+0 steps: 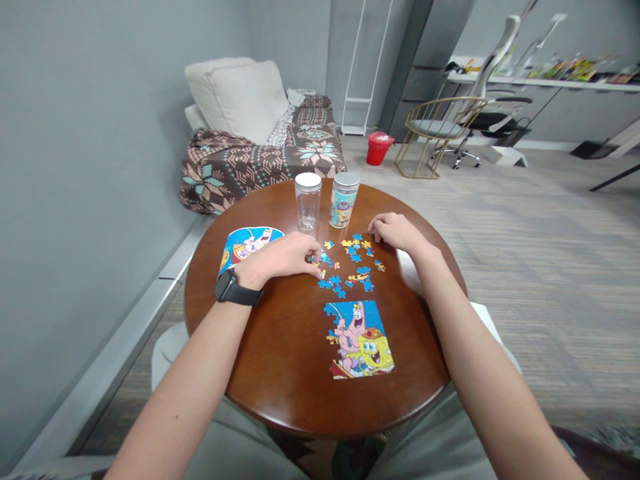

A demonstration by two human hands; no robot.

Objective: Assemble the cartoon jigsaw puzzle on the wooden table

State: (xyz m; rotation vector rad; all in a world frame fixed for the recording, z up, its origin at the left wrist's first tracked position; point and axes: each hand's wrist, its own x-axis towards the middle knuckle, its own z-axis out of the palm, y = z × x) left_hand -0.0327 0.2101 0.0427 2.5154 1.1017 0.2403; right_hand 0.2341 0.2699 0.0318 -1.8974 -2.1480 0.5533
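My left hand (pixel 295 256), with a black watch on its wrist, is at the left edge of a cluster of loose jigsaw pieces (pixel 355 257). Its fingers are curved, with a gap between thumb and forefinger, and the thumb tip touches a piece. At the cluster's far right, my right hand (pixel 397 231) rests on the table with fingers curled together; what is under its fingertips is hidden. Nearer me lies a partly joined cartoon puzzle (pixel 361 340) with a jagged left edge. A printed picture sheet (pixel 240 245) lies partly under my left wrist.
A clear jar (pixel 308 203) with a white lid and a cartoon-printed tin (pixel 344 201) stand at the back of the round wooden table (pixel 280 360). Something white (pixel 409 272) lies by my right forearm. Beyond are a draped sofa (pixel 265 160), a red bin (pixel 379 149) and chairs.
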